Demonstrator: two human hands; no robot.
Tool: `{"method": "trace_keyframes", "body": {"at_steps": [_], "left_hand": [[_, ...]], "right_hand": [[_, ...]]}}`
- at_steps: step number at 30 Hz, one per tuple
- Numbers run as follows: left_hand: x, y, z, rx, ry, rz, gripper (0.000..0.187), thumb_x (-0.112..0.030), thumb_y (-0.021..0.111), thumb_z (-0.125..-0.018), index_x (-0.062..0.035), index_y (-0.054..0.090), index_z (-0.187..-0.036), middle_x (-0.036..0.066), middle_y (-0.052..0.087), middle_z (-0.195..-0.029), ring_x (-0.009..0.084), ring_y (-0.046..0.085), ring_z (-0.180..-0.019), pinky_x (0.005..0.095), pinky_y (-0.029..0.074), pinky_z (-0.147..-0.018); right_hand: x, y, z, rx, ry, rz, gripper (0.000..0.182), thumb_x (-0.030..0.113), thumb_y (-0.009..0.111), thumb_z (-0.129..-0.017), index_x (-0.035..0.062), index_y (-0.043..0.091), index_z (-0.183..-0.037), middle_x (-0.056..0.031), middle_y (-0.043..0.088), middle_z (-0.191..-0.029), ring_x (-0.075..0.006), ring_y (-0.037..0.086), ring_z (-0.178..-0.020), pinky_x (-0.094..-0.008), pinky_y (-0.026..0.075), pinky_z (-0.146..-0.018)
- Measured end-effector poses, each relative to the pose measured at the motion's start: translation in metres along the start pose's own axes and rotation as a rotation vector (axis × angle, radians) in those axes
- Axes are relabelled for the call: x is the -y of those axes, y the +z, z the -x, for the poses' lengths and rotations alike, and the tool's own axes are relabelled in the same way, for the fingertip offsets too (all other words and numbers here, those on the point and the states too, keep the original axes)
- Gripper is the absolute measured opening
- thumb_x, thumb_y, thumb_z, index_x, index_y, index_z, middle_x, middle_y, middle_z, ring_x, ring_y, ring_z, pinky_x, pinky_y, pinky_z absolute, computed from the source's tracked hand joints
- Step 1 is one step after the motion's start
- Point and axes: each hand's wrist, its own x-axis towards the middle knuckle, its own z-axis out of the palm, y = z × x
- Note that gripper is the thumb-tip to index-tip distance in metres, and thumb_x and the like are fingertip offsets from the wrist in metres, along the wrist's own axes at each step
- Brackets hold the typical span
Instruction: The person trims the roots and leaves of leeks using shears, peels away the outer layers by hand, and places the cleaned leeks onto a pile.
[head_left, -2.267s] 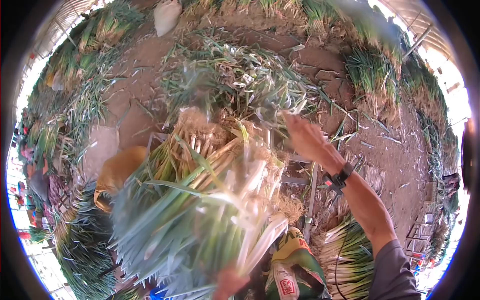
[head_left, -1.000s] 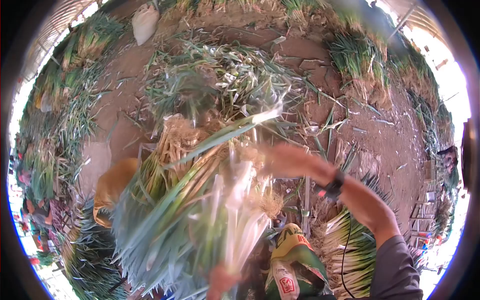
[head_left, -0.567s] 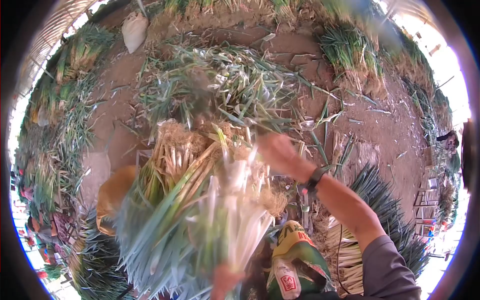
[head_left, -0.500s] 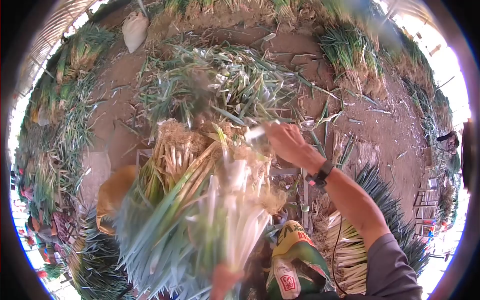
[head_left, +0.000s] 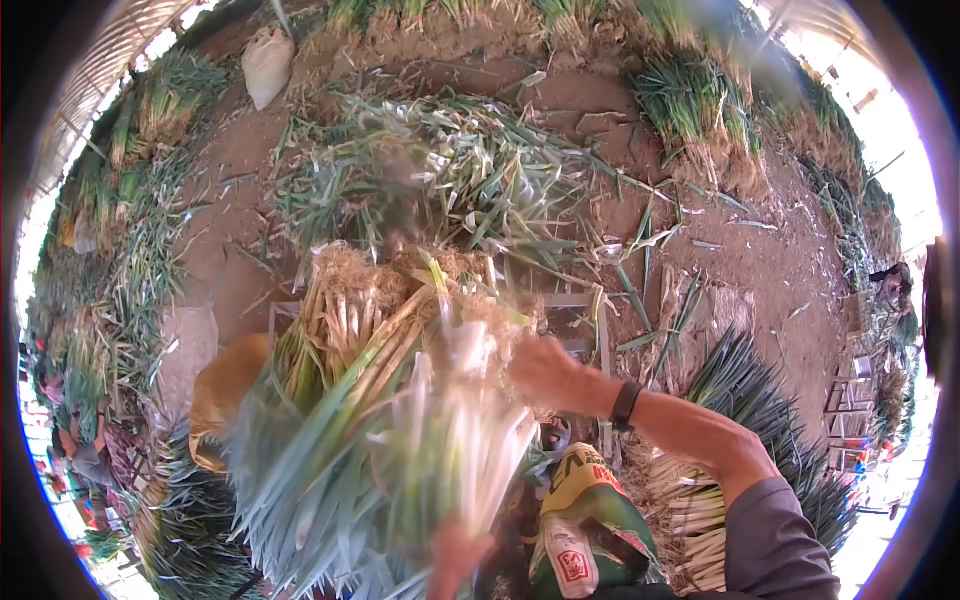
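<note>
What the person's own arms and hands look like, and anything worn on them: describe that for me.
The right hand is ungloved, with a narrow black band around the wrist. The forearm is uncovered up to a plain dark grey fabric sleeve ending near the elbow. The left hand looks ungloved but is blurred; its sleeve cannot be made out.

Single head-height view — forward, steeply down, close

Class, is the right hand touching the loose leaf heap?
Apart: the head view shows a gap, crossed by a metal frame, between the right hand and heap.
</note>
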Motion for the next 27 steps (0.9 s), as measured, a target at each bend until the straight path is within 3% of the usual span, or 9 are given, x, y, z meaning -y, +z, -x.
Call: {"method": "trace_keyframes", "body": {"at_steps": [1,3,5,8,11,12,17,23,27], "left_hand": [[0.002,-0.001,-0.001,0.006,0.0,-0.006,0.061,-0.028,0.078,-0.065,-0.0005,0.062,-0.118,0.024,0.072,-0.098,0.04,0.071,-0.092,0.044,0.056,-0.083],[0.004,-0.007,0.001,0.042,-0.052,0.071,0.064,-0.028,0.08,-0.064,-0.0002,0.062,-0.119,0.022,0.073,-0.098,0.0362,0.072,-0.091,0.0422,0.057,-0.083],[0.011,-0.017,0.0,0.08,-0.085,0.138,0.066,-0.027,0.083,-0.063,0.0002,0.063,-0.12,0.02,0.074,-0.098,0.0324,0.073,-0.09,0.0401,0.057,-0.083],[0.029,-0.042,-0.002,0.117,-0.093,0.189,0.061,-0.019,0.09,-0.063,0.0018,0.067,-0.115,0.013,0.075,-0.097,0.0226,0.072,-0.086,0.035,0.057,-0.08],[0.069,-0.05,-0.016,0.155,0.004,0.451,0.055,-0.012,0.091,-0.064,0.0026,0.068,-0.112,0.009,0.074,-0.095,0.0177,0.07,-0.083,0.0324,0.056,-0.078],[0.063,-0.064,-0.019,0.227,-0.047,0.505,0.051,-0.006,0.09,-0.065,0.003,0.069,-0.111,0.006,0.073,-0.097,0.0147,0.068,-0.085,0.0316,0.055,-0.078],[0.066,-0.089,-0.029,0.306,-0.047,0.617,0.055,-0.003,0.089,-0.064,0.0017,0.069,-0.115,0.006,0.072,-0.102,0.0159,0.068,-0.091,0.0313,0.054,-0.083],[0.053,-0.098,-0.031,0.391,-0.047,0.665,0.058,0.001,0.087,-0.063,0.0002,0.068,-0.117,0.005,0.072,-0.102,0.0162,0.068,-0.092,0.0315,0.055,-0.085],[0.043,-0.1,-0.033,0.417,-0.035,0.633,0.058,0.001,0.087,-0.062,-0.0006,0.068,-0.117,0.005,0.072,-0.102,0.0155,0.068,-0.093,0.0312,0.055,-0.085]], "right_hand": [[-0.013,-0.007,-0.004,0.13,0.142,0.111,0.008,0.004,0.068,-0.078,0.0116,0.067,-0.075,-0.0062,0.059,-0.07,-0.0249,0.057,-0.068,-0.0391,0.05,-0.058],[-0.045,-0.015,0.002,-0.151,0.319,0.328,0.015,0.0,0.068,-0.079,0.0094,0.067,-0.068,-0.004,0.06,-0.066,-0.0173,0.059,-0.065,-0.0342,0.053,-0.059],[-0.09,-0.03,0.001,-0.039,0.717,-0.064,0.013,0.003,0.069,-0.08,0.0061,0.072,-0.093,-0.0082,0.065,-0.08,-0.0233,0.063,-0.076,-0.0414,0.055,-0.067],[-0.092,-0.054,0.017,-0.369,0.578,-0.099,0.043,0.006,0.067,-0.083,0.0026,0.064,-0.126,-0.0157,0.07,-0.093,-0.0307,0.068,-0.089,-0.0469,0.057,-0.079],[-0.068,-0.029,0.025,-0.294,0.401,-0.476,0.06,0.009,0.068,-0.087,0.0039,0.049,-0.144,-0.0194,0.071,-0.111,-0.0312,0.069,-0.1,-0.0452,0.057,-0.089],[-0.053,-0.029,0.024,-0.132,0.466,-0.747,0.063,0.016,0.071,-0.089,0.0047,0.047,-0.147,-0.0207,0.07,-0.119,-0.031,0.069,-0.109,-0.0438,0.056,-0.096],[0.012,0.008,0.027,0.034,0.42,-1.173,0.058,0.018,0.068,-0.092,0.0024,0.048,-0.144,-0.021,0.067,-0.121,-0.0282,0.064,-0.113,-0.0403,0.056,-0.093],[0.082,0.182,0.011,-0.375,0.427,-1.933,0.042,0.008,0.064,-0.094,-0.002,0.057,-0.134,-0.0132,0.07,-0.108,-0.0178,0.064,-0.101,-0.034,0.056,-0.081],[0.093,0.1,-0.007,-0.655,0.509,-1.919,0.03,-0.003,0.056,-0.096,-0.0027,0.064,-0.125,-0.0065,0.069,-0.099,-0.0149,0.063,-0.095,-0.0309,0.053,-0.076]]}}
